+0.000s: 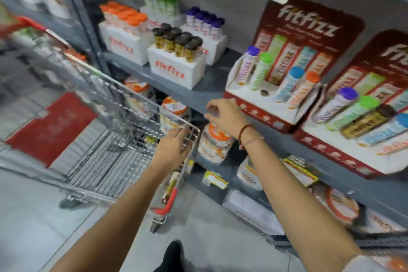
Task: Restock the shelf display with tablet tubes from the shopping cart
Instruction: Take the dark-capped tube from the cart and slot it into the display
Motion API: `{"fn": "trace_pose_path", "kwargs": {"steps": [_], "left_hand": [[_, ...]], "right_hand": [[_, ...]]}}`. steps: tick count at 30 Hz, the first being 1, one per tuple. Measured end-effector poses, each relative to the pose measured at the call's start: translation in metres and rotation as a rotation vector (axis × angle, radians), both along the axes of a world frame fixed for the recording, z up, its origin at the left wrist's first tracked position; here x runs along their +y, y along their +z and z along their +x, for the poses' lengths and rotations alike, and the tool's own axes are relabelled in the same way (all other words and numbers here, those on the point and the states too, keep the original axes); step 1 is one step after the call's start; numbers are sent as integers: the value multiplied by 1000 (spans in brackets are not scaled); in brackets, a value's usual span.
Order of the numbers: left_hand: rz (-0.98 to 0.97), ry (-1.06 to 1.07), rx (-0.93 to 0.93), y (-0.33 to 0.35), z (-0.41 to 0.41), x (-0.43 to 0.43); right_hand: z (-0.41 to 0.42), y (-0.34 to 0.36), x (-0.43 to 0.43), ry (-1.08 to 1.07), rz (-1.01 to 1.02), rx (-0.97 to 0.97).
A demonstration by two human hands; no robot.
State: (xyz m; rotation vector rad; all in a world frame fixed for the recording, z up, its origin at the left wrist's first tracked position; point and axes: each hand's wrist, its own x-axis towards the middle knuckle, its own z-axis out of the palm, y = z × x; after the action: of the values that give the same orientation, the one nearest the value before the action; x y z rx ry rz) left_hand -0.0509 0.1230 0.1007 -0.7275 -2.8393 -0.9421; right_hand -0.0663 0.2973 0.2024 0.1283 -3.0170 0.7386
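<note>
Left hand (174, 148) grips cart rim (194, 130); right hand (225, 115) loosely curled, empty.
Display tubes (260, 70) at 2 o'clock: long axes lean, caps toward 1 o'clock.

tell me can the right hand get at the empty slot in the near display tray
Probably yes: the right hand hangs empty just left of the tray, and nothing lies between it and the open slot.

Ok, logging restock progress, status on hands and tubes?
Left hand gripping cart rim, no tube. Right hand empty, at shelf edge. Near display has one open slot. Nothing blocking.
</note>
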Motion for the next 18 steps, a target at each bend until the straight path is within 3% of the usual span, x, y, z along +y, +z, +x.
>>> {"fn": "trace_pose_path", "kwargs": {"steps": [10, 18], "left_hand": [[-100, 289, -246, -67, 30, -100], [-266, 359, -284, -97, 52, -118]], "right_hand": [[-27, -148, -114, 231, 56, -476], [-33, -267, -136, 209, 281, -831]]}}
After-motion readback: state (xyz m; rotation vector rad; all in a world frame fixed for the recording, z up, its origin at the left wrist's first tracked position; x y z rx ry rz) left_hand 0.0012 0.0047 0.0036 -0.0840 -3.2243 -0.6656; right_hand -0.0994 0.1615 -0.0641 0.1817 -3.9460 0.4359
